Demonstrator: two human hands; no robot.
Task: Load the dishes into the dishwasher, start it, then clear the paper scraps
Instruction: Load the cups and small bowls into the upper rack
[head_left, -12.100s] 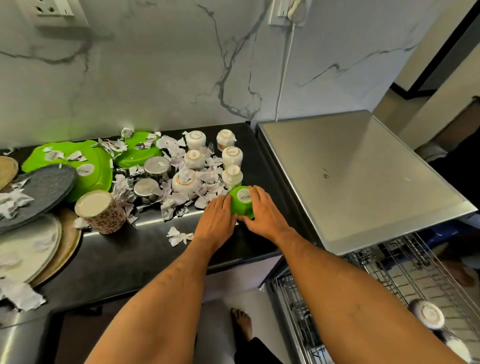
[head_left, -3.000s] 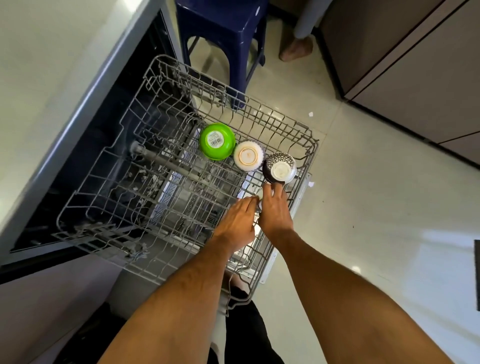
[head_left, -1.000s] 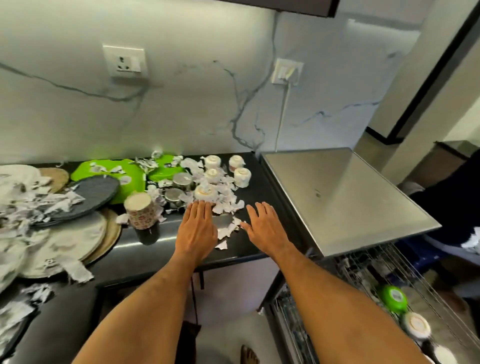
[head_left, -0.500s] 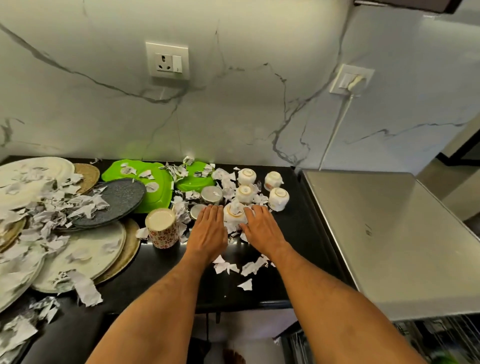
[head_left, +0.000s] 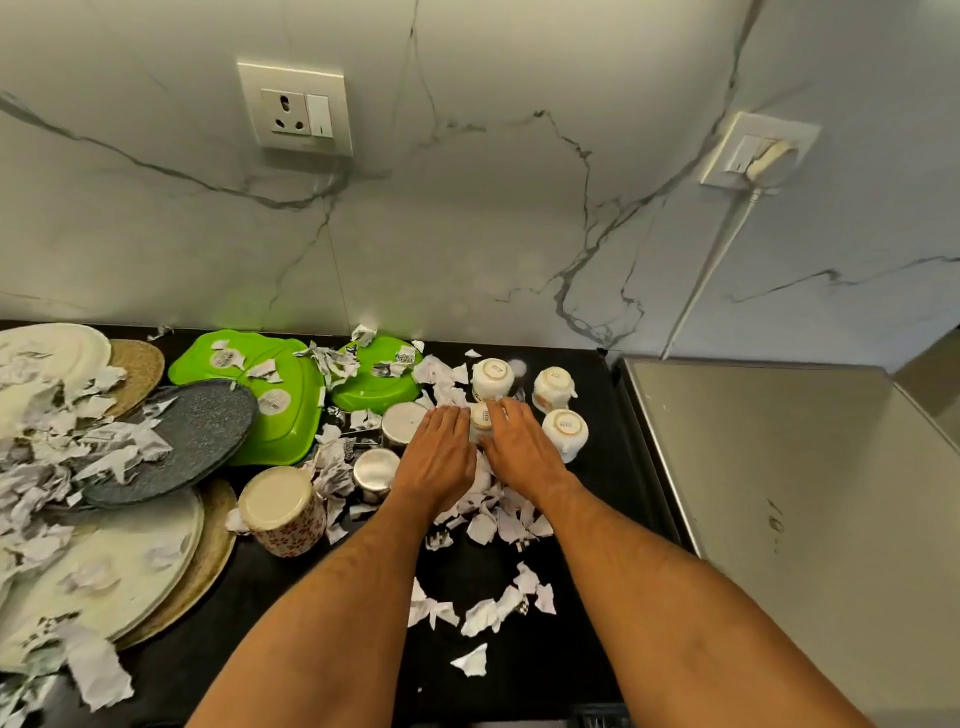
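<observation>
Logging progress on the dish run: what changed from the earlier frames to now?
The green bowl left the counter and went into the dishwasher rack. Both hands came back to the counter and moved forward; the left hand and right hand now flank a small white cup, grip unclear. Unchanged: green plates, steel cups, floral mug, paper scraps.

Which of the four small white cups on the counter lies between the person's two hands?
The white cup nearest the viewer on the left of the group: fingers of the left hand and right hand flank it. The other three cups stand clear, behind and to the right.
</observation>
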